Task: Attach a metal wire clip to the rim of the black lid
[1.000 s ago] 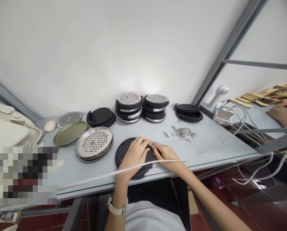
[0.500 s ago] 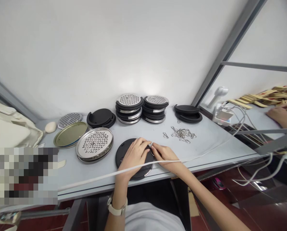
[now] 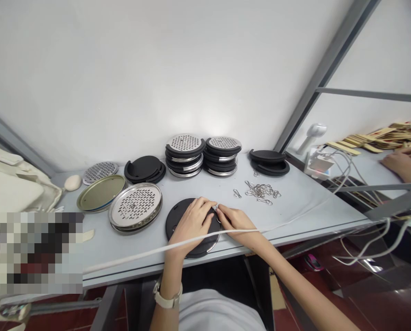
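A round black disc (image 3: 177,212) with a strip of metal at its lower right rim lies near the table's front edge. My left hand (image 3: 193,224) rests over its middle, fingers together and pressed on it. At the disc's upper right, my right hand (image 3: 236,222) pinches a small metal piece (image 3: 214,208), which touches my left fingertips too. To the right lies a loose pile of metal clips (image 3: 262,191). A perforated metal disc (image 3: 136,206) sits left of my hands.
Behind are two stacks of black and metal discs (image 3: 185,156) (image 3: 222,156), with more black discs (image 3: 269,163) at right. A white cable (image 3: 122,259) crosses in front of my wrists. Another person's hand (image 3: 403,165) is at far right.
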Demonstrator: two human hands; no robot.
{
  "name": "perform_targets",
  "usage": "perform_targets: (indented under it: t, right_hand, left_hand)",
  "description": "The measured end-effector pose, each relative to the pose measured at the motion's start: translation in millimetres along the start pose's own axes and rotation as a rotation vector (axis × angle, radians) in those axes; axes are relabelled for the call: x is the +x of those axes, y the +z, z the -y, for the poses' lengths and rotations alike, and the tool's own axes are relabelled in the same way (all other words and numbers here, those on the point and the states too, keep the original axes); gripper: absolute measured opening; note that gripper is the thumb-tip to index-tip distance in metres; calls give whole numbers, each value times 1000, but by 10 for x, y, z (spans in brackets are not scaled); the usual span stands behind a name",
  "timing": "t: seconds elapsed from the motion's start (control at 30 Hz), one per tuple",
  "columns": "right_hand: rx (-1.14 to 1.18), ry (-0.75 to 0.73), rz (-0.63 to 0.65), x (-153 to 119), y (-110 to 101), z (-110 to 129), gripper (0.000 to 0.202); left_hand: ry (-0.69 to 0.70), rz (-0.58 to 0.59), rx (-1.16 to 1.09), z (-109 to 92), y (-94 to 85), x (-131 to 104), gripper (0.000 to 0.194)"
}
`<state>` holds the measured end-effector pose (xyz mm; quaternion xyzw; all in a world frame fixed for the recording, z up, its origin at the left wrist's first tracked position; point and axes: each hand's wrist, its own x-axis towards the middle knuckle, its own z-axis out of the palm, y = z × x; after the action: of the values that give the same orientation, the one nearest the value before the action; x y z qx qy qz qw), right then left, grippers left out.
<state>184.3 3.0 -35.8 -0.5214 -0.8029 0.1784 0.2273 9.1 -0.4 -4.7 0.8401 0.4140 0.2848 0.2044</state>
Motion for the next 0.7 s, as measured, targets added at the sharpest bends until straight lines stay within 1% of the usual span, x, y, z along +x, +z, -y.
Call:
perform_targets:
  t: [0.17,0.33,0.7]
  right_hand:
    - [-13,0,5,-2,7,-6,31]
    - [-19,-12,-7,2,10,-13,30]
    - [-13,-8,-1,5,11,-15,27]
  left_hand:
    - [14,19,8,-18,-19,5,34]
    - [36,21,4,-24,-21,7,33]
    - [19,13,-13,-11,-12,6,29]
